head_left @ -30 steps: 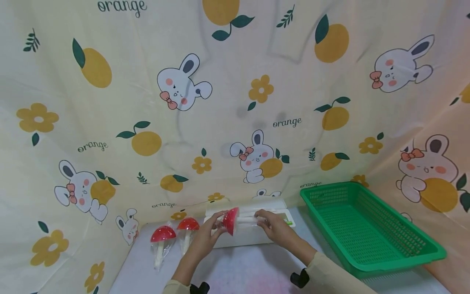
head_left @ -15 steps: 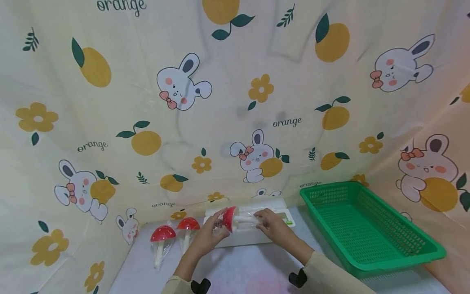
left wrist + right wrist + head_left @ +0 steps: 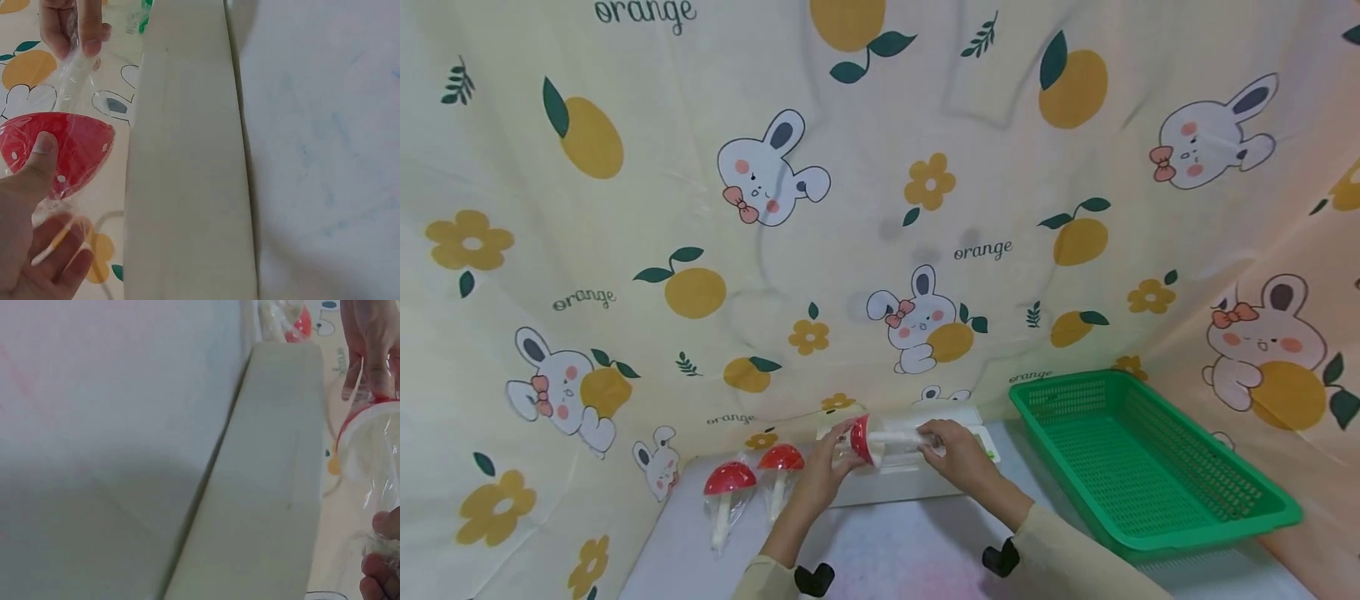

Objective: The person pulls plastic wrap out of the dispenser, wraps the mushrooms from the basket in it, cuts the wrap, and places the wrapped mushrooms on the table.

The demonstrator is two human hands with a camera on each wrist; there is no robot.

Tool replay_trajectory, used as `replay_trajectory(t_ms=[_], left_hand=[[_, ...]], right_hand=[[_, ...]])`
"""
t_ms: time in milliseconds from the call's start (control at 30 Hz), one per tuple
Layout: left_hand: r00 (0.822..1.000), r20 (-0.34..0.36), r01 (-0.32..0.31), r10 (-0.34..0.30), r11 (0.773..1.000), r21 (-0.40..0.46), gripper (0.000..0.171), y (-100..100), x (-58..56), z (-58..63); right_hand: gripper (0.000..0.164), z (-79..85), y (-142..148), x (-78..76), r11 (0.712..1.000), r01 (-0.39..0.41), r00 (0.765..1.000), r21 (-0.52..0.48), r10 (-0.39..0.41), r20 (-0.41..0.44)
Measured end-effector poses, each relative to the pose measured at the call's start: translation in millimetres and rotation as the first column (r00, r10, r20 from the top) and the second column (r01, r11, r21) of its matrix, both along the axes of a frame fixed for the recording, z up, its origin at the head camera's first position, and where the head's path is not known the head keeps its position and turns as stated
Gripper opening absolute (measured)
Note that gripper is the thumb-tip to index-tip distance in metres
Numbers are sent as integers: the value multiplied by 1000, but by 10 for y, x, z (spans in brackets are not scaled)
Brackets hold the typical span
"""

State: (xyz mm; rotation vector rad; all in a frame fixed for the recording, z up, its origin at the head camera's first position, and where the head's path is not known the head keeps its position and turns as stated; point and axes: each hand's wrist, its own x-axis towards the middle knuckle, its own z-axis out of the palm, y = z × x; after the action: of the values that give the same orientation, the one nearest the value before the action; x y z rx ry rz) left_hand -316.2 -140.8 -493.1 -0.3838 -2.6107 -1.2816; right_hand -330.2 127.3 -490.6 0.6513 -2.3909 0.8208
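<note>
Both hands hold a toy mushroom (image 3: 901, 438) wrapped in clear plastic; it lies nearly level above a long white box (image 3: 898, 492). Its red, white-dotted cap points left, its white stem right. My left hand (image 3: 822, 477) grips the cap; in the left wrist view the thumb presses on the red cap (image 3: 81, 140). At the far end of the stem my right hand (image 3: 961, 463) pinches the stem and its crinkled wrapper, and the right wrist view shows those fingertips (image 3: 375, 565). Two more wrapped mushrooms (image 3: 731, 477) (image 3: 782, 457) lie to the left on the table.
A green plastic basket (image 3: 1067, 471) stands at the right, angled toward the front. The table (image 3: 880, 550) is covered in white. Behind it hangs a cream cloth (image 3: 850, 250) printed with rabbits and oranges, rising close at the box's back.
The held mushroom has shifted slightly left and its cap has turned a little, showing less of its red face. Both hands keep their hold. The other mushrooms and the basket stay put.
</note>
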Motion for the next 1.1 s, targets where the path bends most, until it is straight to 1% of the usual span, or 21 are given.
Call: replay_trajectory(t_ms=[67, 133, 267, 367, 467, 600, 800, 900, 1000, 1100], left_hand=[[1000, 1, 8, -8, 1000, 12, 66, 16, -3, 22], [999, -28, 23, -23, 999, 24, 66, 31, -10, 44], [996, -85, 31, -26, 998, 58, 68, 61, -28, 92], [994, -108, 33, -27, 998, 59, 70, 78, -31, 130], [994, -109, 24, -19, 999, 48, 71, 88, -34, 169], [996, -90, 13, -9, 999, 50, 72, 92, -34, 222], [996, -93, 1, 2, 999, 36, 72, 81, -29, 284], [996, -82, -31, 33, 999, 21, 73, 64, 1, 316], [996, -90, -28, 30, 999, 17, 74, 44, 38, 359], [996, -88, 9, -6, 1000, 29, 74, 14, 70, 393]], right_hand=[[26, 43, 5, 0, 1000, 0, 1000, -2, 0, 0], [26, 83, 6, -6, 1000, -2, 1000, -7, 2, 3], [26, 145, 3, -29, 1000, 11, 1000, -3, -11, 3], [27, 183, 6, -37, 1000, 14, 1000, -2, -14, 10], [27, 223, 10, -31, 1000, 6, 1000, -15, -6, 19], [28, 266, 13, -31, 1000, -1, 1000, -24, 2, 22], [27, 314, 32, -62, 1000, -12, 1000, -15, 12, -12], [29, 326, 26, -62, 1000, -18, 1000, -14, 18, -21], [32, 341, 19, -40, 999, -19, 1000, -27, 19, -20], [35, 348, 13, 2, 999, -20, 1000, -48, 19, -11]])
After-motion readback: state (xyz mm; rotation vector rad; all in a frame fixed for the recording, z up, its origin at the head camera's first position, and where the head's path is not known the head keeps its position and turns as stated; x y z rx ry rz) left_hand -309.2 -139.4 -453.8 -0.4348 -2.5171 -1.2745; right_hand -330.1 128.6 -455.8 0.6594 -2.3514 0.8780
